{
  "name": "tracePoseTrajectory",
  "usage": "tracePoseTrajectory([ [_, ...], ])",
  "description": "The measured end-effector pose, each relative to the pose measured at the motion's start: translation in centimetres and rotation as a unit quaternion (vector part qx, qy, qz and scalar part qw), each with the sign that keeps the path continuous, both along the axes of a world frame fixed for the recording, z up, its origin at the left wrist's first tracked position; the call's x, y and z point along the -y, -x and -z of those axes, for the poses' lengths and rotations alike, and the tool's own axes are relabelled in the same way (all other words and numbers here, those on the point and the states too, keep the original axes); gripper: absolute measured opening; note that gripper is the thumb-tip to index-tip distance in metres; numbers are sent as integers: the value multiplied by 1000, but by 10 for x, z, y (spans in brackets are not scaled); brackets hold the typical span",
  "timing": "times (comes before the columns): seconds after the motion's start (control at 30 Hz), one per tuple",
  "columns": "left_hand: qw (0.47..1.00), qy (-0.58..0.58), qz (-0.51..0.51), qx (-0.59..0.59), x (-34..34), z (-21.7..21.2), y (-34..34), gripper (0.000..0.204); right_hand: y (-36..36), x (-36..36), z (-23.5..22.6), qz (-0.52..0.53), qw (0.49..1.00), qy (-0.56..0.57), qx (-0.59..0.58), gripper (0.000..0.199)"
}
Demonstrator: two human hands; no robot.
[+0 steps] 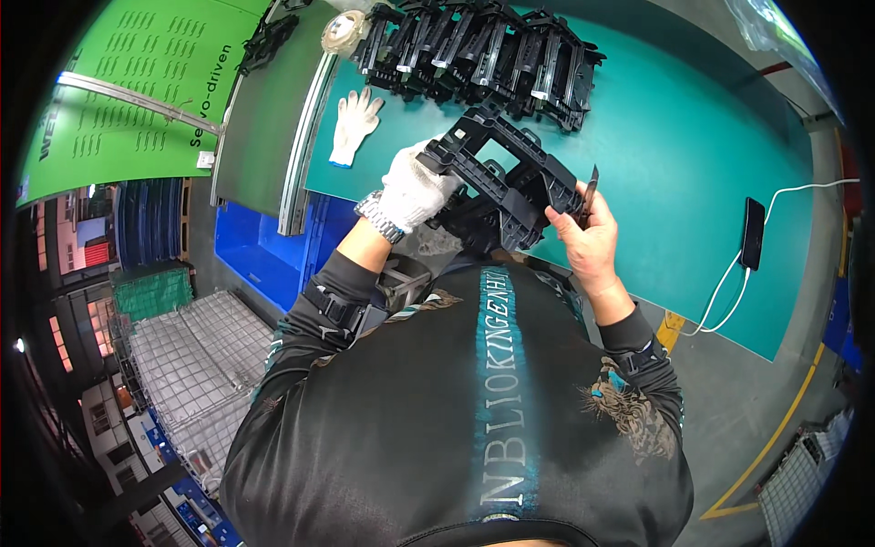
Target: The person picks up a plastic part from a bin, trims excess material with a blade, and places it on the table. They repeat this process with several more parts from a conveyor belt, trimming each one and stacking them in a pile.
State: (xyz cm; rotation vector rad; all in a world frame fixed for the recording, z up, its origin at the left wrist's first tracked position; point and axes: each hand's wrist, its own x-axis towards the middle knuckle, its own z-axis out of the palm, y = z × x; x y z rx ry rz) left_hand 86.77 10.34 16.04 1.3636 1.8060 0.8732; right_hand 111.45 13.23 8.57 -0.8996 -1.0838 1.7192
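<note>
A black molded plastic frame (pixel 497 178) with a rectangular opening is held up in front of my chest, tilted, over the near edge of the green table. My left hand (pixel 415 187), in a white knit glove, is closed around its left side. My bare right hand (pixel 591 239) is closed on a small knife (pixel 591 193), the blade pointing up and away from me. The thumb of that hand rests at or very near the frame's right end. Left of the frame, an empty white glove (pixel 354 126) lies flat on the table.
Several similar black plastic frames (pixel 474 59) stand in a row at the table's far side, beside a tape roll (pixel 343 33). A phone (pixel 753 232) with a white cable lies on the green table (pixel 674 173) at right. A conveyor (pixel 260 118) and a blue bin (pixel 264 246) are at left.
</note>
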Motion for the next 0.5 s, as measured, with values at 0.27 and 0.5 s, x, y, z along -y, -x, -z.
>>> tracePoseTrajectory([
  [0.27, 999, -11, 5, -46, -7, 10, 0, 42, -3, -15, -7, 22, 1000, 11, 4, 48],
  [0.5, 997, 60, -7, -52, -10, 8, -6, 29, -8, -25, -7, 2, 999, 40, 24, 43],
])
